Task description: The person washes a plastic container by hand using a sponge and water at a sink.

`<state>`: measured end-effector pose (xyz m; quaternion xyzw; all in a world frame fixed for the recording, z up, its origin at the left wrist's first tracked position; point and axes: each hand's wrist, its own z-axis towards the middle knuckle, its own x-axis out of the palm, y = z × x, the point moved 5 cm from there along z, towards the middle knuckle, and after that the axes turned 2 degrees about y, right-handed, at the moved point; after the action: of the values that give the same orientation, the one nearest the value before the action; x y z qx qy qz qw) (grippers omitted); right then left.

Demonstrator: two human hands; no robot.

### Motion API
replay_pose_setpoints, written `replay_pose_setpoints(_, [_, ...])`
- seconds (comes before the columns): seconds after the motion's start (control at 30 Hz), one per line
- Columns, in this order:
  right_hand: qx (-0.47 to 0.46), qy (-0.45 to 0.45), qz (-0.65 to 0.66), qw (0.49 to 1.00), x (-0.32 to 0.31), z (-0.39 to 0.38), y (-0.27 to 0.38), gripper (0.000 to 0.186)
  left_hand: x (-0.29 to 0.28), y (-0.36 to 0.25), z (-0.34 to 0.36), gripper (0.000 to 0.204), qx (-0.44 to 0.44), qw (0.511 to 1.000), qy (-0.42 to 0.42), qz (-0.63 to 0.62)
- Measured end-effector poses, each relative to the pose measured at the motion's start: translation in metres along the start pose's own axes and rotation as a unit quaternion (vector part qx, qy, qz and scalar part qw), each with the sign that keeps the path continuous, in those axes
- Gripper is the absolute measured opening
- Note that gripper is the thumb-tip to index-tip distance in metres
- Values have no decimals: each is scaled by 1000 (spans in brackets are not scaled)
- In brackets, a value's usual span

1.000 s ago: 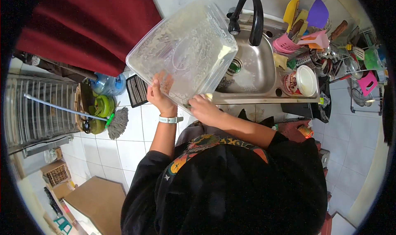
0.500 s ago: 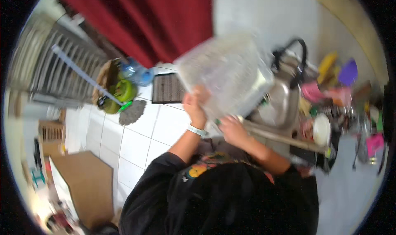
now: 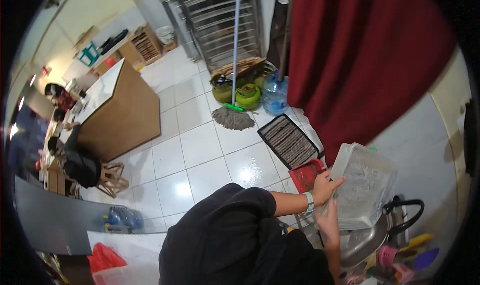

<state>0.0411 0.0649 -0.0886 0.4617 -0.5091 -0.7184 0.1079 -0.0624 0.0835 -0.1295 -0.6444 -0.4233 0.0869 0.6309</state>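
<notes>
A clear, rectangular plastic box [image 3: 366, 187] is tilted beside the sink, its walls wet or cloudy. My left hand [image 3: 326, 186], with a pale band at the wrist, grips the box along its near edge. Just below it, my right hand [image 3: 328, 220] holds the same side near the corner. A small green spot shows at a right fingertip; I cannot tell what it is. Part of the metal sink [image 3: 367, 247] lies under the box, and the black curved faucet [image 3: 407, 216] stands close to its far corner.
Pink, purple and yellow kitchenware [image 3: 415, 255] crowds the sink's end. A red curtain [image 3: 345, 65] hangs behind the box. On the tiled floor are a red dustpan [image 3: 305, 175], a striped mat [image 3: 289, 142], a mop [image 3: 233, 119], green gas cylinders [image 3: 247, 96] and a water jug [image 3: 275, 92]. People sit by a counter [image 3: 122, 112].
My view has swung left, bringing the counter and seated people into sight. The box now appears lower and farther right, turned more upright, with both hands still on it.
</notes>
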Motion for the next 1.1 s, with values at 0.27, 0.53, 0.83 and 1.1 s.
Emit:
replay_pose_setpoints(0.27, [-79, 100, -184, 975, -3, -22, 2, 17, -2, -33, 15, 30, -58, 998, 8, 27])
replay_pose_setpoints(0.53, [-123, 76, -284, 948, -8, -39, 26, 14, 10, -52, -19, 54, 17, 985, 139, 101])
replay_pose_setpoints(0.83, [-64, -1, -102, 993, -20, -34, 23, 22, 6, -65, -42, 54, -15, 962, 182, 204])
replay_pose_setpoints(1.1, [114, 24, -248, 962, -80, -86, -109, 37, 0, -66, -35, 45, 9, 978, 166, 126])
